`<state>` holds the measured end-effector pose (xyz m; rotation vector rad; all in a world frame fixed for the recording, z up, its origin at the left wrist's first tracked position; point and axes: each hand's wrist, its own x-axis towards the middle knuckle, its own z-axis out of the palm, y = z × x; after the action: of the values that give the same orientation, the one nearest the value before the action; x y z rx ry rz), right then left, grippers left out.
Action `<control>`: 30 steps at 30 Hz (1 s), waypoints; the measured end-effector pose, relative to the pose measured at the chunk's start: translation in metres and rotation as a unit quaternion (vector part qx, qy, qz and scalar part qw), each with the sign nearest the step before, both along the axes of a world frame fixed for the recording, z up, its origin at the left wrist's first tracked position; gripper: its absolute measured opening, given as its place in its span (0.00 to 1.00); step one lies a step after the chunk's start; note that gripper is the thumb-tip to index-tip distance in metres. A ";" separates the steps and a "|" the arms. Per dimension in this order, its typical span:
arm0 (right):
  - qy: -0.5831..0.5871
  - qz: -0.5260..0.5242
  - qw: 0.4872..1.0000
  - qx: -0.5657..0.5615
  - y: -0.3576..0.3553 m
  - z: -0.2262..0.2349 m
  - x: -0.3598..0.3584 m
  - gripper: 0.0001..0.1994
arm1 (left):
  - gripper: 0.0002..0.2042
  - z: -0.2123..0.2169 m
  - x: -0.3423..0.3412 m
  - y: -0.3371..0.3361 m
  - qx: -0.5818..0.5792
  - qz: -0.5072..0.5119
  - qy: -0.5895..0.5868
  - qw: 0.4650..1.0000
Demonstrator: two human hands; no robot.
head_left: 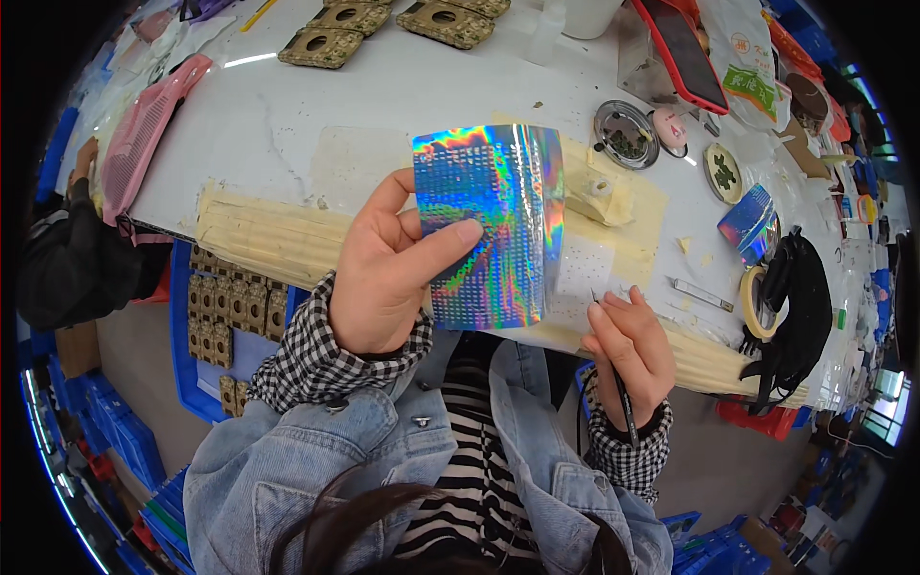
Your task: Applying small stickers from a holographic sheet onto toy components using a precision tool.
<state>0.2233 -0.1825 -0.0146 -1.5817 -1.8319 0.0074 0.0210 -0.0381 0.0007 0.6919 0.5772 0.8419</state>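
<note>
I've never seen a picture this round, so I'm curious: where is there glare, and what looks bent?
Head view: rainbow glare on the foil sheet in the left hand; head view: a white light streak on the table; head view: the table's near edge bows, a fisheye effect, and the corners go black.

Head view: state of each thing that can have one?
Shiny rainbow-blue rectangular sheet: held up in left hand, right edge bent
Thin black pen-shaped tool: held in right hand
Red-framed rectangular phone: screen dark
Slim silver craft knife: lying flat, blade unclear
Blue plastic tray: uncovered, holding camouflage-patterned cases
</note>
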 end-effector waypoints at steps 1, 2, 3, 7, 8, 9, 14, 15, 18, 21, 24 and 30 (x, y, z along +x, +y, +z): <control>-0.018 -0.002 1.000 -0.002 -0.001 -0.003 0.001 0.18 | 0.20 0.000 -0.002 0.002 0.004 0.009 0.003 1.000; -0.035 -0.003 0.999 -0.004 -0.001 -0.007 0.002 0.18 | 0.20 -0.001 -0.004 0.005 0.009 0.018 0.006 1.000; -0.053 -0.005 0.999 -0.006 -0.002 -0.010 0.003 0.18 | 0.20 -0.004 -0.005 0.006 0.018 0.017 0.004 1.000; -0.083 -0.017 0.996 -0.011 0.003 -0.015 0.001 0.17 | 0.20 -0.005 -0.007 0.007 0.018 0.026 0.014 0.999; -0.084 -0.016 0.996 -0.014 0.004 -0.015 0.001 0.17 | 0.20 -0.006 -0.007 0.007 0.019 0.028 0.018 0.999; -0.086 -0.014 0.996 -0.016 0.004 -0.015 0.000 0.17 | 0.20 -0.006 -0.008 0.007 0.019 0.030 0.021 0.999; -0.096 -0.001 0.995 -0.030 0.007 -0.014 -0.002 0.17 | 0.20 -0.004 -0.009 0.006 0.040 0.014 0.056 0.998; -0.098 0.003 0.995 -0.035 0.008 -0.013 -0.002 0.17 | 0.19 -0.005 -0.009 0.006 0.039 0.013 0.058 0.997; -0.105 0.011 0.993 -0.058 0.008 -0.010 -0.002 0.16 | 0.19 -0.006 -0.009 0.006 0.043 0.015 0.057 0.997; -0.096 0.009 0.993 -0.071 0.012 -0.005 -0.004 0.14 | 0.20 -0.007 -0.008 0.007 0.013 0.024 0.018 0.999; -0.085 0.014 0.993 -0.074 0.015 -0.003 -0.004 0.12 | 0.20 -0.008 -0.008 0.007 0.013 0.027 0.020 0.999; -0.012 -0.002 0.998 -0.060 0.011 -0.001 0.002 0.14 | 0.20 -0.005 -0.008 0.006 0.016 0.017 0.020 1.000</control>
<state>0.2251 -0.1714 -0.0154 -1.6739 -1.8773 0.0989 0.0131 -0.0317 -0.0045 0.7300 0.6138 0.8726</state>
